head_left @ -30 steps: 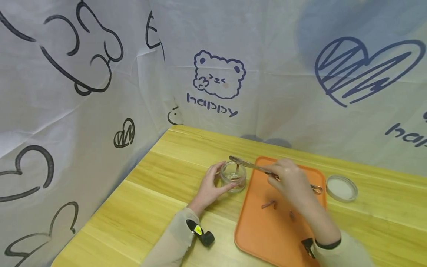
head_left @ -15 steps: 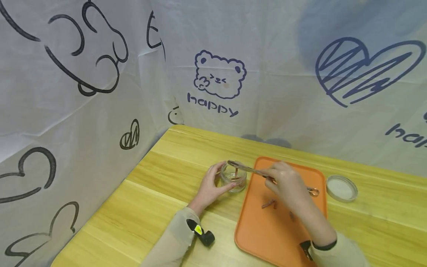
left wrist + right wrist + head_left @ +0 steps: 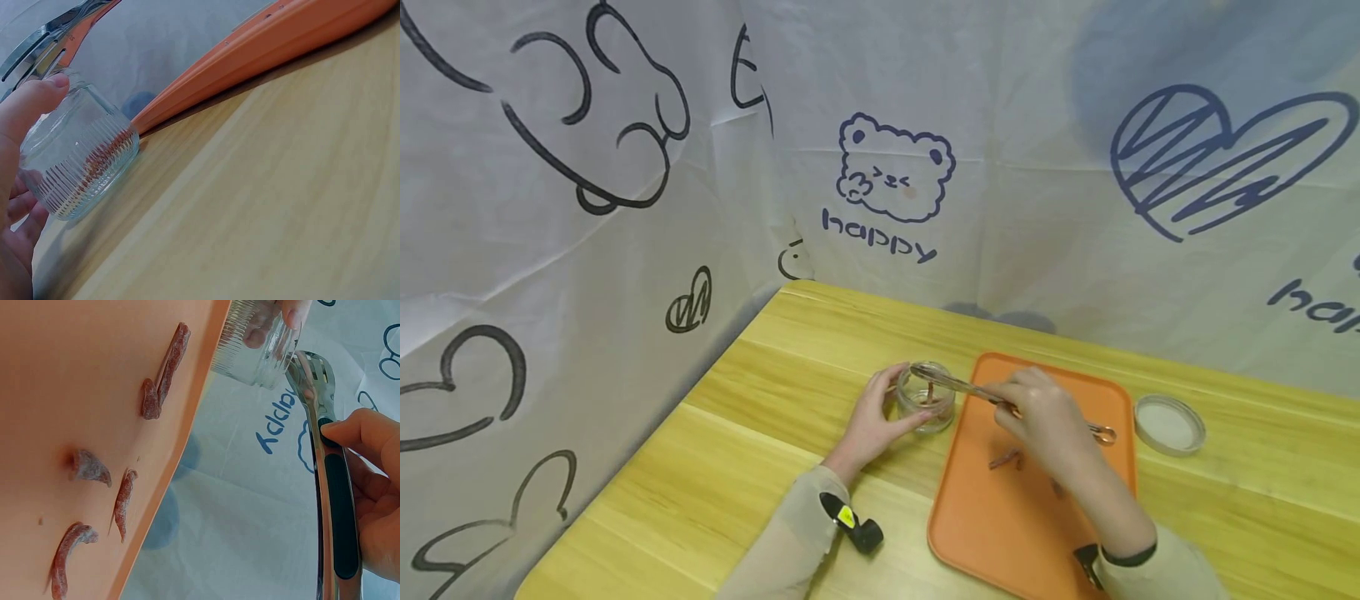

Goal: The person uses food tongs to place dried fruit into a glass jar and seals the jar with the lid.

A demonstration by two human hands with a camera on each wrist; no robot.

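Note:
My left hand [image 3: 868, 427] holds a small clear glass jar [image 3: 943, 412] on the table, thumb and fingers on opposite sides. Ribs run around the jar's lower wall, and reddish pieces [image 3: 103, 156] show blurred through it. With my right hand [image 3: 375, 487] I grip metal tongs [image 3: 964, 385] with dark grip pads [image 3: 340, 512]. Their slotted tips lie over the jar's mouth. Below them, a reddish-brown strip [image 3: 930, 392] stands inside the jar; whether the tips still pinch it I cannot tell. Several dried meat strips [image 3: 174, 362] lie on the orange tray [image 3: 985, 525].
The tray lies just right of the jar, its raised rim close to the glass. Beyond the tray's right edge is a round lid [image 3: 1170, 423]. Printed white cloth [image 3: 1037, 208] hangs behind and to the left of the wooden table [image 3: 775, 417].
The tong tips have moved slightly left and down over the jar, and the reddish strip is lower inside it. My right hand shifted a little left; my left hand stayed on the jar.

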